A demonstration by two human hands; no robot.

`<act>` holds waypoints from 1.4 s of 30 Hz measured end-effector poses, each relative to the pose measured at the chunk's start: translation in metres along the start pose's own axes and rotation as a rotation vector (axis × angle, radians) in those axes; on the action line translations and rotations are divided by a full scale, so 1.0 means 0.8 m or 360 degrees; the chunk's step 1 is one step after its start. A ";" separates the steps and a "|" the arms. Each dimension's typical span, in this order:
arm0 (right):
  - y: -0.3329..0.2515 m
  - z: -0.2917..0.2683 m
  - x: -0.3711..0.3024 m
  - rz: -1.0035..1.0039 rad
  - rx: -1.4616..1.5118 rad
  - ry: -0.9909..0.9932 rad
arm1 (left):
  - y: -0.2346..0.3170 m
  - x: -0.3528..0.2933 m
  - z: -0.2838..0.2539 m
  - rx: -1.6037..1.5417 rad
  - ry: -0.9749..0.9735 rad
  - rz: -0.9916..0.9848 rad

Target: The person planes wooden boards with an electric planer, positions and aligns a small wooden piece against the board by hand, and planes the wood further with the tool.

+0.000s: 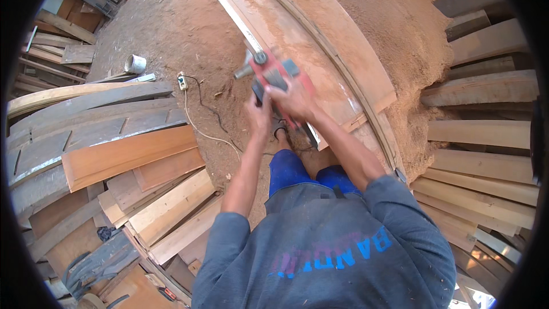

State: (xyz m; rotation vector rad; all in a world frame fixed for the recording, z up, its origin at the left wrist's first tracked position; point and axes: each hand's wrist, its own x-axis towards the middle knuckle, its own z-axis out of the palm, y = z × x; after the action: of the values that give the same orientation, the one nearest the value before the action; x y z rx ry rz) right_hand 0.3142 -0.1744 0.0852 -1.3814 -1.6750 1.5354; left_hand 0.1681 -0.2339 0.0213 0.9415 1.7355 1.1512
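Both hands are closed around a red power tool (266,70), which looks like an electric planer with a round dark front knob and a spout on its left side. Motion blurs it slightly. My left hand (260,113) grips a dark part at its near left. My right hand (294,98) wraps over the top, near the grey handle. Under the tool lies a long wooden workpiece (351,40) with a pale left edge. A narrow wooden batten (329,51) runs lengthwise along it. Sawdust covers parts of its surface.
Sawdust (412,28) is heaped right of the workpiece. An extension socket (182,82) with cords lies on the ground at left, near a white can (135,64). Stacked boards (134,157) fill the left side, and more planks (480,137) line the right.
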 end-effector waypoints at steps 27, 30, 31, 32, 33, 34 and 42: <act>-0.153 0.027 0.264 0.0122 0.0039 -0.0157 | 0.051 0.288 -0.071 -0.0442 0.0058 -0.0029; -0.158 0.049 0.352 0.0043 -0.0033 -0.0121 | 0.038 0.373 -0.092 -0.0479 0.0251 0.0207; -0.151 0.047 0.363 -0.0018 -0.0054 -0.0053 | 0.043 0.384 -0.094 -0.0433 0.0173 0.0117; -0.143 0.046 0.368 -0.0082 -0.0076 0.0014 | 0.044 0.384 -0.089 -0.0385 0.0095 0.0031; -0.143 0.052 0.367 -0.0050 -0.0077 0.0017 | 0.039 0.377 -0.087 -0.0387 0.0095 0.0015; -0.139 0.052 0.358 -0.0036 -0.0077 0.0012 | 0.034 0.368 -0.085 -0.0332 0.0144 0.0055; -0.119 0.028 0.179 0.0005 0.0108 -0.0162 | -0.003 0.212 -0.067 -0.0345 0.0041 0.0140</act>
State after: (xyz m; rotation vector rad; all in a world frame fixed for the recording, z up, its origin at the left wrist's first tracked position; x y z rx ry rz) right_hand 0.2081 -0.0447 0.1287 -1.2915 -1.6641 1.6741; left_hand 0.0552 -0.0993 -0.0076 0.8799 1.5645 1.3833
